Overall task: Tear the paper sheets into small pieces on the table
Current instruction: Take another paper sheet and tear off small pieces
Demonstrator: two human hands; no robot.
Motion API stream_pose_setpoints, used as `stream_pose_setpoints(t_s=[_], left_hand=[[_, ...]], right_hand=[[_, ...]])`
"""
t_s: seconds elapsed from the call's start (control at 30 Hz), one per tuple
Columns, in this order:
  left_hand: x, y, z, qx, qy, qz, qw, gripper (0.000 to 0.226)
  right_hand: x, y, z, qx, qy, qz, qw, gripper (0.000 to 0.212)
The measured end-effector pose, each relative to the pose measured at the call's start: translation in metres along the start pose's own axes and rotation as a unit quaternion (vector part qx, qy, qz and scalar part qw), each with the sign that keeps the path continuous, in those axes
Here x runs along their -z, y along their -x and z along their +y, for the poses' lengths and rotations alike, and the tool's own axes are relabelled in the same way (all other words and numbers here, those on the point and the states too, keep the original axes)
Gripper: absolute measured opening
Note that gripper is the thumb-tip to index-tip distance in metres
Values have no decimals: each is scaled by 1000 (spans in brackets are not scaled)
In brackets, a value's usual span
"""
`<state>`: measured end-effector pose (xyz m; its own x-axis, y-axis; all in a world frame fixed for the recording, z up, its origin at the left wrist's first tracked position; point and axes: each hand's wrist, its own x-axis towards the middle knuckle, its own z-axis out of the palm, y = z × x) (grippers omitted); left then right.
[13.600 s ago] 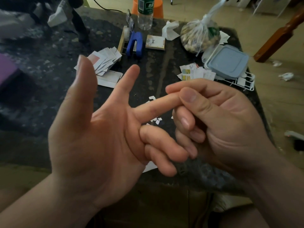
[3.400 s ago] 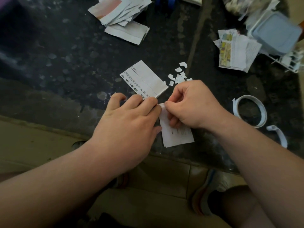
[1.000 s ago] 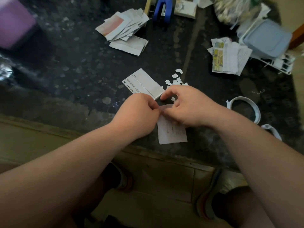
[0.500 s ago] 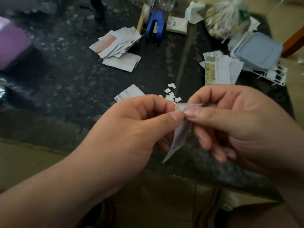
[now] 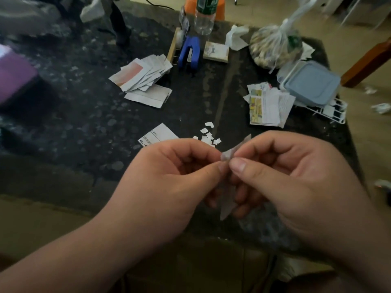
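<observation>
My left hand and my right hand are raised above the near edge of the dark table. Both pinch the top of one small paper sheet, thumbs and forefingers almost touching. The sheet hangs down between the palms, mostly hidden by fingers. On the table behind the hands lie a printed paper sheet and several small torn pieces. Two stacks of paper sheets wait farther back, one at the left and one at the right.
At the far edge stand a blue stapler, a small notepad, a clear bottle and a tied plastic bag. A lidded blue-grey box sits at the right on a white rack. A purple object lies at the left.
Both hands have lifted the small sheet off the table and hold it up by its top edge. The view has tilted upward, showing more of the far table.
</observation>
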<state>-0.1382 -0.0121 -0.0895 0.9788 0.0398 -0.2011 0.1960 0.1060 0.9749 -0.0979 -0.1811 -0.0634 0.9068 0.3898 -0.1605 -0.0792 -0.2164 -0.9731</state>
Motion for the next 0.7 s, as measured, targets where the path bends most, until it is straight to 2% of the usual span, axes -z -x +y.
stream_pose_setpoints(t_s=[0.33,0.53,0.7], left_hand=[[5,4,2,24,-20,-39,999,14],[12,5,3,9,9,-61,998,16],[16,8,3,-15,-43,-68,997,12]], right_hand=[[0,-6,2,-25,13,-52,998,8],[2,-5,2,-19,-8,-46,999,7],[2,-3,0,-3,10,-58,998,7]])
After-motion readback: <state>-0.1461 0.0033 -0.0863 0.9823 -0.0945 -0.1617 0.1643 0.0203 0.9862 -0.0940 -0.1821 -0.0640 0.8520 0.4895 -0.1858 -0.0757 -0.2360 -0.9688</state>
